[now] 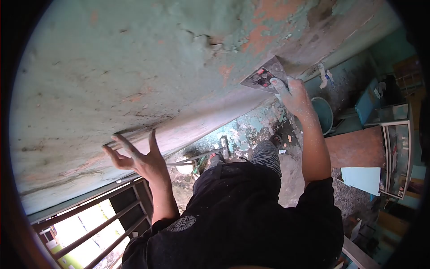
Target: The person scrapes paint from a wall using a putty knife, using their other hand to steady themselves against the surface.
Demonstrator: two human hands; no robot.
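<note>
A worn green wall (107,58) with cracks and patches of peeled reddish plaster fills the upper left. My right hand (292,95), dusty with pale powder, grips a flat scraper (265,75) whose wide grey blade lies at the wall surface. The scraper's handle is mostly hidden by the hand. Lower on the left, my left hand (142,159) has its fingers spread, with the fingertips at the wall and nothing held in it.
A barred window (96,228) is at the lower left. Debris and flaked paint cover the floor near my feet. A white bucket (184,166) stands by the wall. To the right are a tap (322,75), a round tub (322,115) and a glass-fronted cabinet (397,154).
</note>
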